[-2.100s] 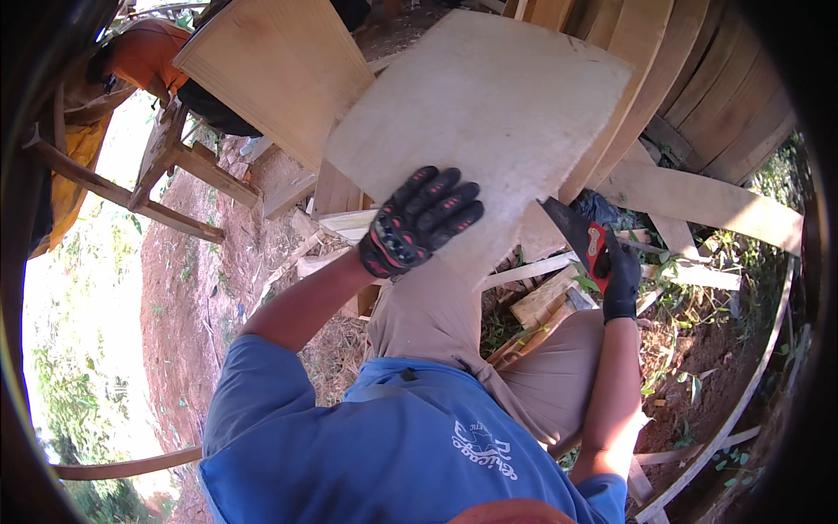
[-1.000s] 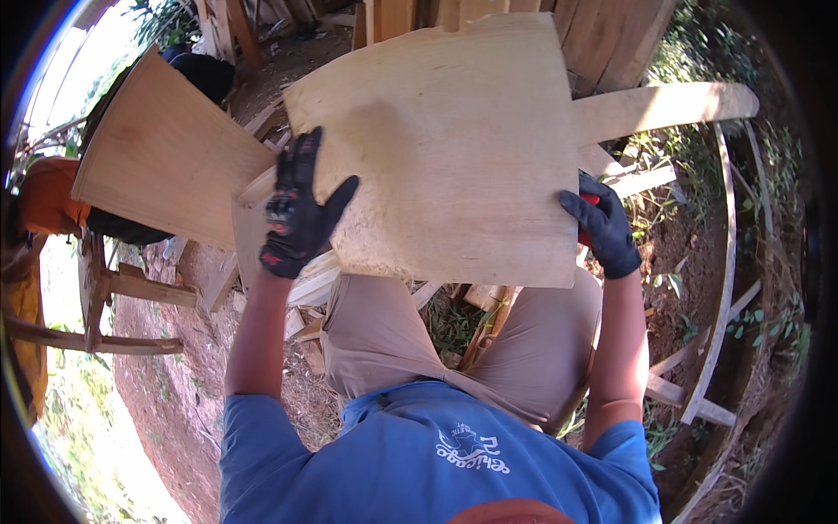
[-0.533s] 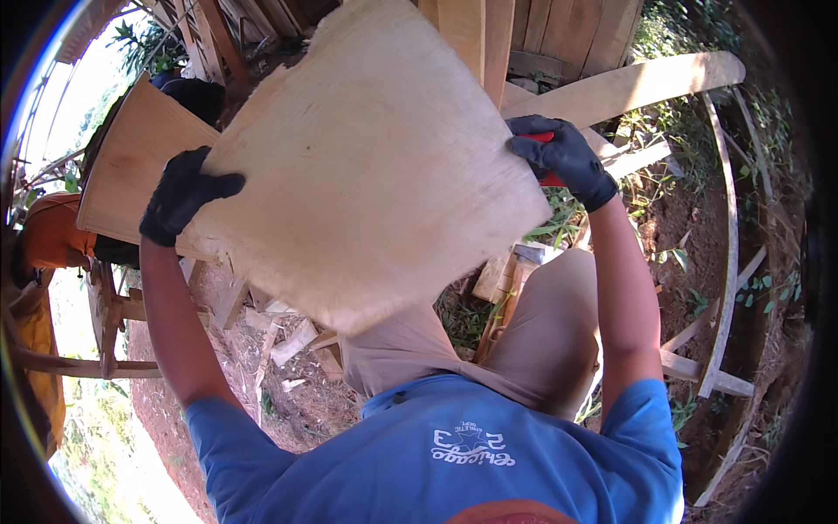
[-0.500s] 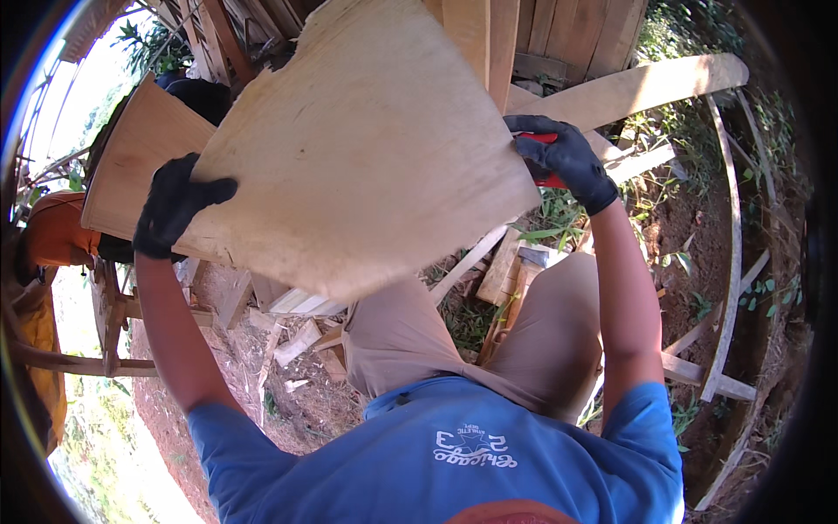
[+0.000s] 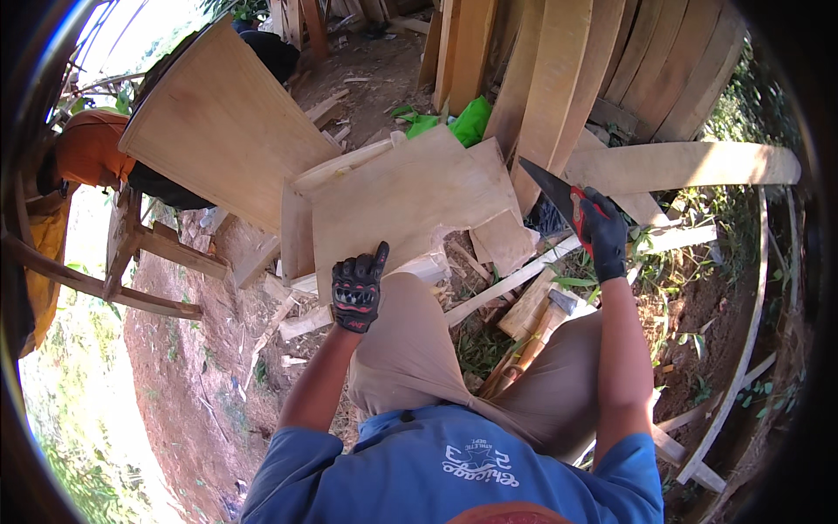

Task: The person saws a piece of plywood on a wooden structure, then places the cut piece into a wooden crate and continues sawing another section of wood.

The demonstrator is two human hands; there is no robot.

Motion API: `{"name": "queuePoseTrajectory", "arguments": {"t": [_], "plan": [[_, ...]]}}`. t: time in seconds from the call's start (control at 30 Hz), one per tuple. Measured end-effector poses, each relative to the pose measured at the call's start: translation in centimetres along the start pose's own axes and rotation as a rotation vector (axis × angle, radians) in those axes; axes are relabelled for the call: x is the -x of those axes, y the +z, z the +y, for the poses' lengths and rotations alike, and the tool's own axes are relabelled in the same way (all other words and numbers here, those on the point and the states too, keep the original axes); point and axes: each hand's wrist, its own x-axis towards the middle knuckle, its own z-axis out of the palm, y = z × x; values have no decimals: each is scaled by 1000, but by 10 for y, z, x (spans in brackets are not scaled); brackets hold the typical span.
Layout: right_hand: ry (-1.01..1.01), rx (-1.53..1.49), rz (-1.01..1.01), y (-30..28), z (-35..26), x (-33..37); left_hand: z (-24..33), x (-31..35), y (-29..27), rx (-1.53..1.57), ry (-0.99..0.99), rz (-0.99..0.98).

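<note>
A pale plywood sheet [image 5: 393, 196] with a broken notch at its right lies tilted in front of my knees, on wooden pieces. My gloved left hand [image 5: 356, 284] rests on its near left corner, thumb stretched out and fingers foreshortened against the surface. To the sheet's right, my gloved right hand [image 5: 602, 231] is closed round the red handle of a handsaw [image 5: 552, 189]. The dark, tapering blade points up and left, apart from the sheet; its teeth are too small to make out.
A wide, fan-shaped wooden panel [image 5: 227, 122] stands at the left, near a person in an orange top [image 5: 92, 144]. Long planks [image 5: 559, 87] lean at the back beside green cloth [image 5: 471, 122]. A hatchet [image 5: 563, 301] lies near my right knee. A curved board [image 5: 690, 166] stretches right.
The plywood sheet has come down from in front of me onto the wooden pieces. My right hand has let go of it and swung the saw out; my left hand has moved right.
</note>
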Motion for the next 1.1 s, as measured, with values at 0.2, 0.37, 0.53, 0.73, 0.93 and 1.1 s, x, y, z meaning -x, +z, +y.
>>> {"name": "queuePoseTrajectory", "arguments": {"t": [0.2,0.37,0.53,0.73,0.93,1.1], "plan": [[35,102,-73,19,-9,11,3,-14,33,152,190,-335],[-90,102,-114,40,-26,27,5,-41,18,421,-162,-677],[-269,152,-106,59,-50,42,3,-125,62,345,-162,-389],[-330,236,-70,99,-89,98,13,-193,159,568,-462,-245],[-415,395,-105,100,-87,116,25,-168,175,484,-301,-112],[-574,331,-67,122,-95,101,21,-170,169,518,-352,-55]]}}
